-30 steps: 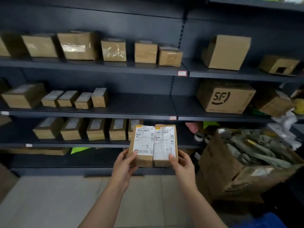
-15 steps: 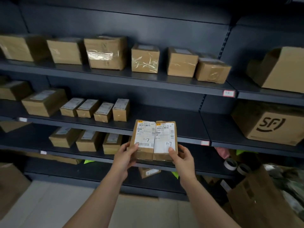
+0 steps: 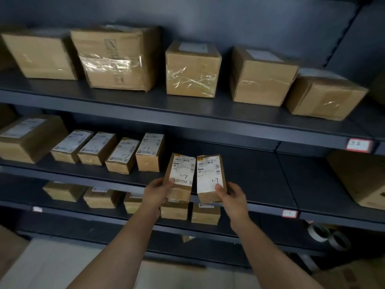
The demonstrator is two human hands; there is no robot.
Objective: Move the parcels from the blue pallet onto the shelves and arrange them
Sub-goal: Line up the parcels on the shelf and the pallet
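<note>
Left parcel (image 3: 180,178): small oblong brown carton. A white shipping label with barcode covers its face, "1-7" is handwritten on the label, and clear tape crosses the lower end.
Right parcel (image 3: 210,178): matching carton with the same kind of label and "1-7" mark. It leans slightly away from its neighbour, and the two meet near their top corners.
Position: both stand upright in front of the middle shelf (image 3: 260,176), just right of a row of four small labelled parcels (image 3: 125,153). Contact with the shelf cannot be told.
Left hand (image 3: 156,195): grips the left parcel's lower left edge, thumb on the label, fingers curled behind.
Right hand (image 3: 234,198): grips the right parcel's lower right edge, thumb on the label, fingers wrapped behind.
Forearms: both bare, extended forward and converging.
Upper shelf (image 3: 145,101): carries five larger taped cartons (image 3: 192,74) in a row.
</note>
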